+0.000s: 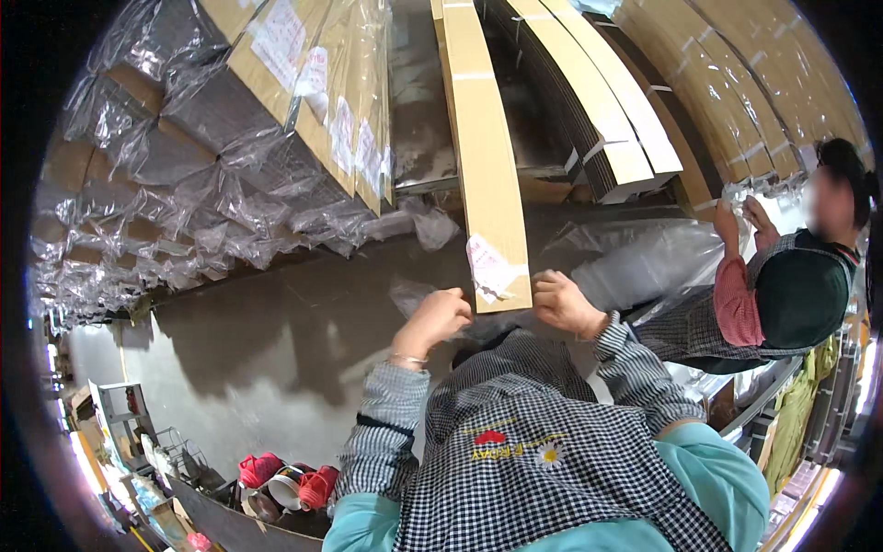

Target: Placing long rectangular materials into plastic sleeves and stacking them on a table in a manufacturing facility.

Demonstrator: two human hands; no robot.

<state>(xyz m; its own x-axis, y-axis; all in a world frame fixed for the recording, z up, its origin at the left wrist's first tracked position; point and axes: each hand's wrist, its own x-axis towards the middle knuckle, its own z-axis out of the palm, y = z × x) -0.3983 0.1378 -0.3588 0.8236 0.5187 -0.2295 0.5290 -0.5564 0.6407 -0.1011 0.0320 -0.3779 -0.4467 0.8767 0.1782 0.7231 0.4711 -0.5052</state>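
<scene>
A long, narrow tan cardboard bundle [492,175], bound with white bands, juts toward me from the far stacks. A torn, printed white label [490,269] is stuck on its near end. My left hand [436,320] is closed in a pinch at the left corner of that end, and my right hand [565,304] pinches beside the right edge. Thin clear plastic film [414,296] shows by the left fingers and faintly beneath the cardboard end between both hands. How much of it each hand grips is partly hidden.
Plastic-wrapped cardboard stacks [230,110] rise at left. More banded bundles [589,101] lie at the far right. A co-worker [782,294] stands at right, hands at a wrapped stack, near loose clear plastic [644,267]. Pink twine spools [317,488] sit lower left above grey floor [230,368].
</scene>
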